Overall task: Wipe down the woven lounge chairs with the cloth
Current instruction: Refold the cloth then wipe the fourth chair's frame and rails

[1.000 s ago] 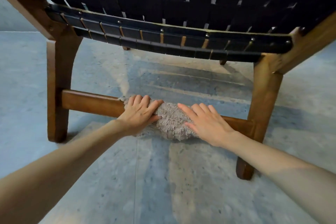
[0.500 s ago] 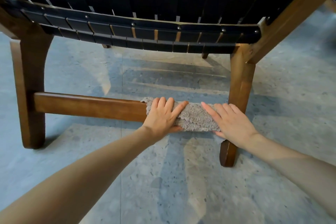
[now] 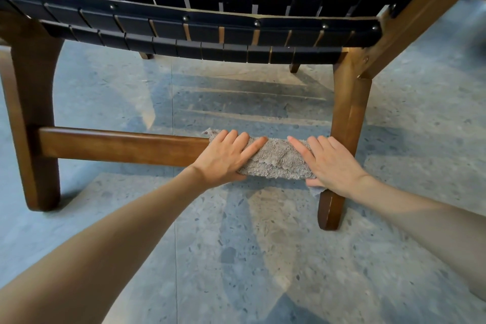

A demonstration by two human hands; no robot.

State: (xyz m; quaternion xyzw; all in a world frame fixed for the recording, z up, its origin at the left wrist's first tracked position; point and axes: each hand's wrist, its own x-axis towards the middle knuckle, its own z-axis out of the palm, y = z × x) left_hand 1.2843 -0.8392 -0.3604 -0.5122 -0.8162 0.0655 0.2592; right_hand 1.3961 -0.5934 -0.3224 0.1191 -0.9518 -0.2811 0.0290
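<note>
- The left hand (image 3: 223, 159) lies across the left end of the cloth (image 3: 278, 159). Its fingers are stretched over the top, slightly spread, and its thumb is tucked at the cloth's near lower edge, so it clasps the cloth against the rail (image 3: 118, 146).
- The right hand (image 3: 334, 163) does the same at the cloth's right end. Its fingers are laid long over the top and point far and left, and its thumb is under the near edge.
- Neither hand is balled up. Each is a broad, shallow hold with the cloth and the rail between fingers and thumb.
- The hands are apart, and a bare stretch of cloth shows between them.
- Both forearms reach in from the near edge, the left forearm (image 3: 118, 239) from the lower left and the right forearm (image 3: 420, 213) from the right. The wrists are low and the backs of the hands face up.
- The cloth is grey and fluffy, wrapped over the right part of the low wooden rail of the chair (image 3: 210, 26). Its right end is just beside the right leg (image 3: 344, 118), and a pale corner pokes out below the right hand.
- The rail runs left to the left leg (image 3: 31, 113), and its left part is bare wood.
- Above are the dark woven straps of the chair, pinned with round studs.
- The chair stands on a speckled blue-grey floor (image 3: 236, 258).
</note>
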